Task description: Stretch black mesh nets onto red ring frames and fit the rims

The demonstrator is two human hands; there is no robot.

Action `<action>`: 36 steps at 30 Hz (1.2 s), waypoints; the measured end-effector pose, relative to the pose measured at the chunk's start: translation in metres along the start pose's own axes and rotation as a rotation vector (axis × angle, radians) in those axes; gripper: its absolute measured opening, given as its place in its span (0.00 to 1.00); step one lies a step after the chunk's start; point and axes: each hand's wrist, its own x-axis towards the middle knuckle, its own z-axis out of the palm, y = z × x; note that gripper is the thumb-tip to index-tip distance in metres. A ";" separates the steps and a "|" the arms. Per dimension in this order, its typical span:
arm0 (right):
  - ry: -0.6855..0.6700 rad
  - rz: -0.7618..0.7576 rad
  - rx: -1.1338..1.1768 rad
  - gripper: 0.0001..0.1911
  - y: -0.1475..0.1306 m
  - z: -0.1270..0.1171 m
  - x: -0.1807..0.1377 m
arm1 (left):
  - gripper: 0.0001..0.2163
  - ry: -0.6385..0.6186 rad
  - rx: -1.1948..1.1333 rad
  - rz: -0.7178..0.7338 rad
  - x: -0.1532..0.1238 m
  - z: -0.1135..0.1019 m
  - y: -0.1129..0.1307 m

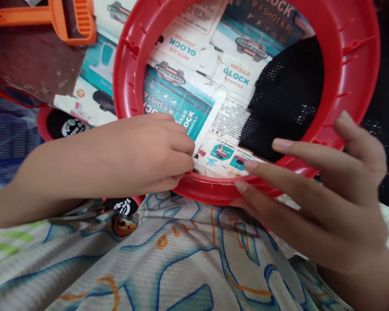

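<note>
**As the left hand (pixel 158 153) curls and the right hand (pixel 333 198) spreads, both meet at a red ring (pixel 353 73)**

Where the person looks down, the red ring fills the upper middle of the view, its near edge just in front of a patterned garment (pixel 194 263). Ring: plastic by its look, glossy, small ribs along the broad flange; far edge runs out of view.

Hands well apart along the near rim. Left: fingers folded in, closed on the rim left of its middle; tips turned out of my sight. Right: loosely open, fingers fanned, fingertips at the near rim and over its inner edge, one finger raised toward the right side. Nothing clamped in that one that I can see.

Through the opening: printed cardboard (pixel 184 56), teal and white, "GLOCK" lettered on it more than once. Black mesh fabric (pixel 288 82) covers the right part of the opening. Whether the ring rests on the cardboard or is held above it, I cannot tell.

Upper left: an orange piece (pixel 58 26) with a ribbed end, beside the cardboard, over a maroon surface (pixel 35 65). Far left, partly cut off: a blue basket (pixel 6 144), slatted. Near the left forearm, a red-edged black item (pixel 73 125) with white lettering.
</note>
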 end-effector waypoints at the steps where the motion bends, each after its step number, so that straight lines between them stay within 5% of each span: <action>1: -0.017 -0.052 -0.012 0.04 0.002 0.001 0.000 | 0.13 -0.003 0.008 0.039 0.000 0.002 0.001; 13: -0.055 -0.180 -0.091 0.06 -0.001 0.010 0.018 | 0.13 0.001 -0.077 0.010 0.002 0.007 0.008; 24: -0.172 -0.162 -0.012 0.07 0.000 0.006 0.015 | 0.14 0.166 -0.122 0.016 -0.002 0.017 0.010; 36: -0.128 -0.189 -0.004 0.04 0.002 0.009 0.014 | 0.12 0.185 -0.161 0.017 0.000 0.016 0.011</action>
